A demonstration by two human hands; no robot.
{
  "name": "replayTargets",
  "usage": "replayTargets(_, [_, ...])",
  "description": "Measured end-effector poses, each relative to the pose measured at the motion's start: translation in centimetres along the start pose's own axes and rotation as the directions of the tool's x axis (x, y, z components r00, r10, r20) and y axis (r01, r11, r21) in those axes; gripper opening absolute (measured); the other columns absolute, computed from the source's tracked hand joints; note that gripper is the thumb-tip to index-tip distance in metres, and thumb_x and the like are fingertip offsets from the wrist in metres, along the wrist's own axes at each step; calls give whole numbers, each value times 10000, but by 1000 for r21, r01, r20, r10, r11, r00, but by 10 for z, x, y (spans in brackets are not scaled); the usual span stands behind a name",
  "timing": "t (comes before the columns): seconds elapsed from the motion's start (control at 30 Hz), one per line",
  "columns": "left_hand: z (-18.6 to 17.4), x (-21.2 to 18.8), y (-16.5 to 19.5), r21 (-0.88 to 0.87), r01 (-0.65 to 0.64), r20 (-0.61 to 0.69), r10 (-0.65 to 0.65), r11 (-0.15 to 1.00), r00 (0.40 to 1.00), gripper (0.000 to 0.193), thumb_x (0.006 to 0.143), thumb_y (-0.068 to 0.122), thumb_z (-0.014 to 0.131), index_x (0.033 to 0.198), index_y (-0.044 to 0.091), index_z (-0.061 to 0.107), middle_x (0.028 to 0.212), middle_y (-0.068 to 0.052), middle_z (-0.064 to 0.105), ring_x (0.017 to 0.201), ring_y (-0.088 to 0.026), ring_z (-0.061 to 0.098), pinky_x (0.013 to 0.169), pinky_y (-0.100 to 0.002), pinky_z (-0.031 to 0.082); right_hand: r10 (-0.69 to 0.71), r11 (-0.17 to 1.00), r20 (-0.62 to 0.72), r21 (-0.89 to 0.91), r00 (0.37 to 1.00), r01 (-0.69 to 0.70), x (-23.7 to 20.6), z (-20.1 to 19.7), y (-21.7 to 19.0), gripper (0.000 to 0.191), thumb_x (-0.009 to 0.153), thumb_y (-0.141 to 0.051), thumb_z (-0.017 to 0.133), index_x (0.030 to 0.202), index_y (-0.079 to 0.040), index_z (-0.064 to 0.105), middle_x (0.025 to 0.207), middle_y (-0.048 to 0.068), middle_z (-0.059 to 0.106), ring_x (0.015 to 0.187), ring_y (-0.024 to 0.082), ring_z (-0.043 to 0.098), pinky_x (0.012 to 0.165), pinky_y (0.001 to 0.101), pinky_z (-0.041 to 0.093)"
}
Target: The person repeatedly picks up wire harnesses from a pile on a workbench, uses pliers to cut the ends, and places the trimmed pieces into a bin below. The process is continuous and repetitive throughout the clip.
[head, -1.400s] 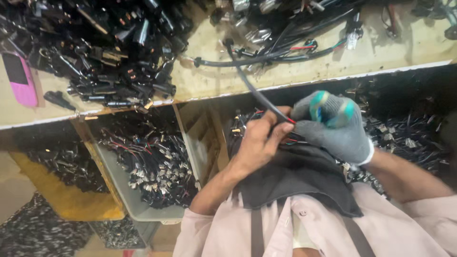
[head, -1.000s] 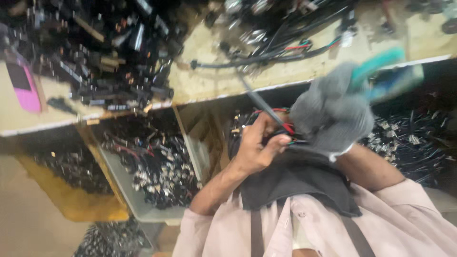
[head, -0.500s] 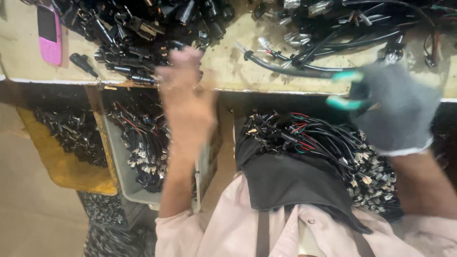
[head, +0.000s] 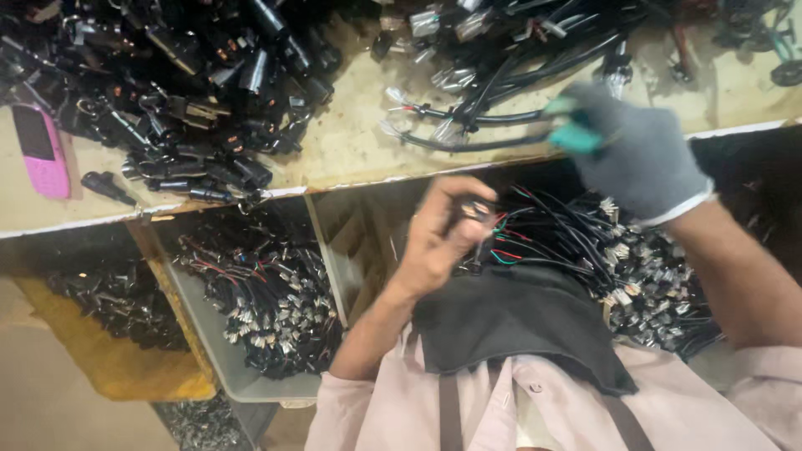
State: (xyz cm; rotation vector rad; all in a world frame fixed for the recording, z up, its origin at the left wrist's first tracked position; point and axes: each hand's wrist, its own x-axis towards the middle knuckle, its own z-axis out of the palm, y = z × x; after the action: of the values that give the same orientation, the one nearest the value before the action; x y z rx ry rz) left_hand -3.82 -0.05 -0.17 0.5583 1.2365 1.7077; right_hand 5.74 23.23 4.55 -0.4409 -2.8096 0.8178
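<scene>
My bare left hand hovers over my lap and pinches a thin wire with a small connector, drawn from a bundle of black, red and green wires. My right hand wears a grey glove with teal fingertips. It is at the bench edge, its fingers closed on the end of a black sleeved cable. That cable lies across the beige benchtop. A black cloth covers my lap below the bundle.
A heap of black connectors fills the bench's left side, with a pink phone beside it. More cables pile up at the top. Under the bench stand a grey bin of wires, a yellow bin and a wooden divider.
Both hands worked the black cable together. My left hand then reached out to the bench and came back to the wire bundle. The gloved hand carried the cable to the bench edge.
</scene>
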Motion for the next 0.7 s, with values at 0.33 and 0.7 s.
replayTargets(0.33, [30, 3, -2, 257, 196, 67, -220, 946, 973, 276, 1066, 185, 602, 1303, 45, 626, 914, -38, 643, 825, -97, 595, 755, -278, 511, -264, 852, 198, 507, 944, 131, -65, 20, -2, 312, 770, -142, 745, 1069, -111, 664, 825, 91, 693, 756, 319, 688, 641, 396, 537])
replayTargets(0.7, [34, -10, -7, 362, -104, 118, 65, 926, 991, 258, 1043, 121, 653, 1287, 45, 624, 1068, -82, 722, 895, -119, 703, 832, -257, 560, 347, -76, 0, 997, 938, 28, -91, 16, -34, 150, 868, -121, 650, 883, -127, 501, 688, 66, 479, 567, 228, 464, 564, 359, 380])
